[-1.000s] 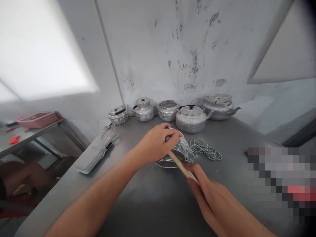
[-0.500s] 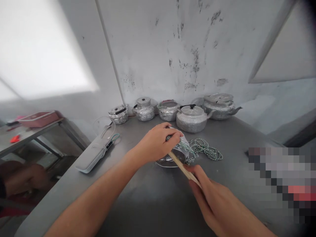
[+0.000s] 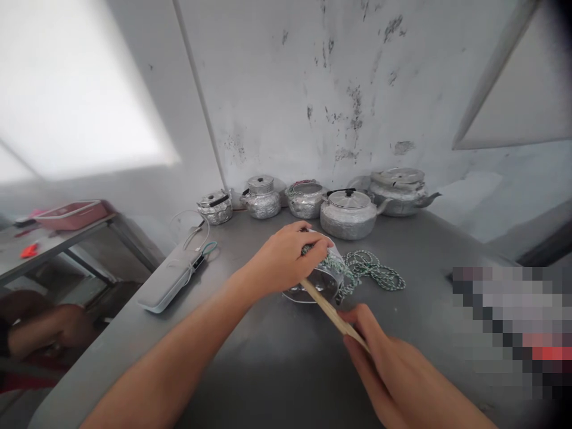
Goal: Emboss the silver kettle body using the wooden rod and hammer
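A shiny metal pot (image 3: 315, 285) lies tipped on the grey table, its mouth turned toward me. My left hand (image 3: 290, 253) is closed over its upper side, with the fingers curled on the pot and the cord there. Green-and-white braided cord (image 3: 373, 269) runs along the pot's side and lies in loose loops to its right. My right hand (image 3: 375, 345) grips a flat wooden stick (image 3: 328, 310), which slants up and left across the pot's mouth. The stick's far end is under my left hand, so I cannot tell exactly what it touches.
Along the wall stand several metal kettles and pots, including a lidded kettle (image 3: 348, 214) just behind my left hand. A grey case (image 3: 172, 283) with a cable lies at the left table edge. Further left, a pink tray (image 3: 71, 214) sits on another table, above a person's arm or leg (image 3: 49, 328).
The wooden stick and my right hand have shifted very slightly. My left hand keeps its place on the pot, and the whole view has drifted a little.
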The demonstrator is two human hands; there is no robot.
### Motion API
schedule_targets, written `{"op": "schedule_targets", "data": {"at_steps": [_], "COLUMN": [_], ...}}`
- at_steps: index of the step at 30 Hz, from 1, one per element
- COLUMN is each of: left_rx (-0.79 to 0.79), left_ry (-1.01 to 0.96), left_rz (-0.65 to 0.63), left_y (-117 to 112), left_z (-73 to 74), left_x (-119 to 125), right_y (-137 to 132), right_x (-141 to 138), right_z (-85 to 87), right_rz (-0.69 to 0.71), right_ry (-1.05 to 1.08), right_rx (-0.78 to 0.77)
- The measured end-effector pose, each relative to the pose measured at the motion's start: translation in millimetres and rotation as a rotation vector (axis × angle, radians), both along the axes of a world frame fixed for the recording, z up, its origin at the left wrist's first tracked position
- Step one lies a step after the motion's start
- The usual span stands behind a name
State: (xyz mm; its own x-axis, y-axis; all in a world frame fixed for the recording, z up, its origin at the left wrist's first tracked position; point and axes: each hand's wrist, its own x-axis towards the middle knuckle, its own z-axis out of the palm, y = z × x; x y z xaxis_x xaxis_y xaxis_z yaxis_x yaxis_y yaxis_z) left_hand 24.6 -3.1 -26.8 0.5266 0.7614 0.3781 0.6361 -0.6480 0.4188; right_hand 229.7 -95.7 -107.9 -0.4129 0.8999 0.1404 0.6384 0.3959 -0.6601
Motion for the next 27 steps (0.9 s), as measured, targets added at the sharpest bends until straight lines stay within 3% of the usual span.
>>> {"op": "schedule_targets", "data": {"at_steps": [14, 17, 20, 23, 27], "left_rx": [-0.062, -0.271, -0.559, -0.662, -0.827], "left_ry": [-0.058, -0.277, -0.659, -0.78, -0.842], "left_rz": [0.012, 0.079, 0.192, 0.238, 0.216], "left_y": [3.5, 20.7, 45.7, 65.2, 71.4], "left_z": [2.6, 1.2, -8.7, -23.0, -33.1], "left_x": [-2.0, -17.7, -42.4, -65.7, -82.0], "right_y": [3.9, 8.4, 15.2, 24.0, 40.2], "right_x": [0.9, 2.7, 6.2, 12.3, 27.1], "right_z": [-2.4, -3.5, -4.5, -3.0, 3.5], "right_rz": [0.004, 0.009, 0.054, 0.066, -0.067], "right_ry": [-0.103, -0.159, -0.191, -0.173, -0.162], "right_rx": [-0.086, -0.007, 0.146, 0.299, 0.413]}}
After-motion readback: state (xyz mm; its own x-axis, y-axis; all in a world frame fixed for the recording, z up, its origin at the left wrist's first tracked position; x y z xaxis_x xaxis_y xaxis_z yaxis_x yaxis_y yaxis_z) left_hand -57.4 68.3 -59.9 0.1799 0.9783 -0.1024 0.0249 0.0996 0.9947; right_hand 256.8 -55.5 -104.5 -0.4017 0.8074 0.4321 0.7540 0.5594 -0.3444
